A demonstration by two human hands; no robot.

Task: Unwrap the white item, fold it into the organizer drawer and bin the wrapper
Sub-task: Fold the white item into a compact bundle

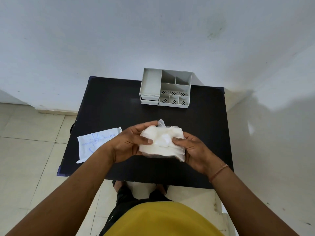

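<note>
Both the left hand (pixel 127 143) and right hand (pixel 192 149) grip the white item (pixel 162 142) above the black table (pixel 119 106).

The scene is evenly and fairly brightly lit by soft, cool light, with a dull sheen on the dark table (pixel 105 106) just in front of the organizer (pixel 166 87). A broad soft shadow falls across the wall (pixel 272 103) and floor at right, and the white item (pixel 162 142) is bright enough that its folds partly wash out. Wide-angle distortion bows the table edges and stretches the forearms at the bottom corners, and overall detail is slightly soft.
</note>
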